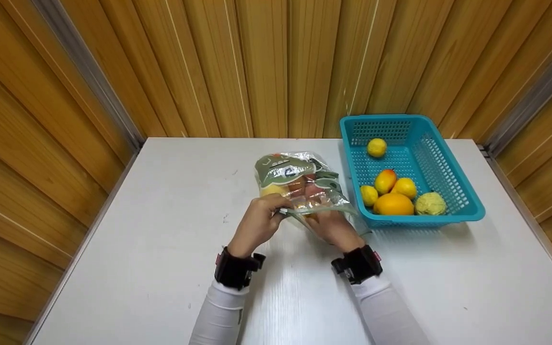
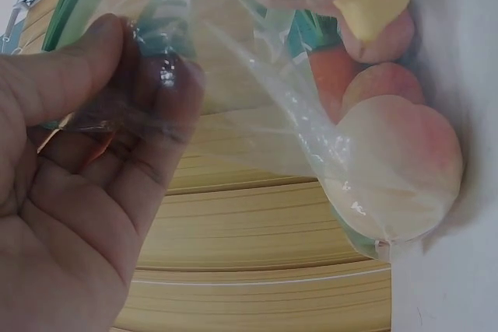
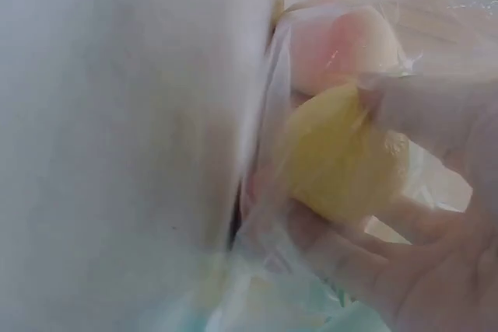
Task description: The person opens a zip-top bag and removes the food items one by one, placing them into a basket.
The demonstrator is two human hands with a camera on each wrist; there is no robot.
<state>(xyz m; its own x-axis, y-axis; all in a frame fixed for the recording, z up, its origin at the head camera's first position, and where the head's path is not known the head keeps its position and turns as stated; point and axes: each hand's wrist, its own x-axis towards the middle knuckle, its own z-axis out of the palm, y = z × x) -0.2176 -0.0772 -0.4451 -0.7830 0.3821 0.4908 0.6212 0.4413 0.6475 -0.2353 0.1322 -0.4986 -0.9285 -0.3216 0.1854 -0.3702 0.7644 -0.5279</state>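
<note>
A clear printed plastic bag (image 1: 288,171) with a green edge lies at the middle of the table, its mouth towards me. My left hand (image 1: 258,218) pinches the mouth's left edge, thumb against fingers, as the left wrist view shows. My right hand (image 1: 334,227) is inside the mouth. In the right wrist view its fingers (image 3: 342,258) and thumb hold a yellow fruit (image 3: 331,157), seen through the plastic; its exact kind is unclear. Several peaches lie in the bag, the nearest a pale pink peach (image 2: 397,169) in the left wrist view.
A turquoise basket (image 1: 458,179) stands to the right of the bag. Inside are several yellow fruits, among them a lemon (image 1: 377,147), a red-tinged mango (image 1: 385,181), an orange oblong fruit (image 1: 394,205) and a pale green bumpy fruit (image 1: 430,204). Wood-patterned walls (image 1: 261,72) bound the white table (image 1: 180,230).
</note>
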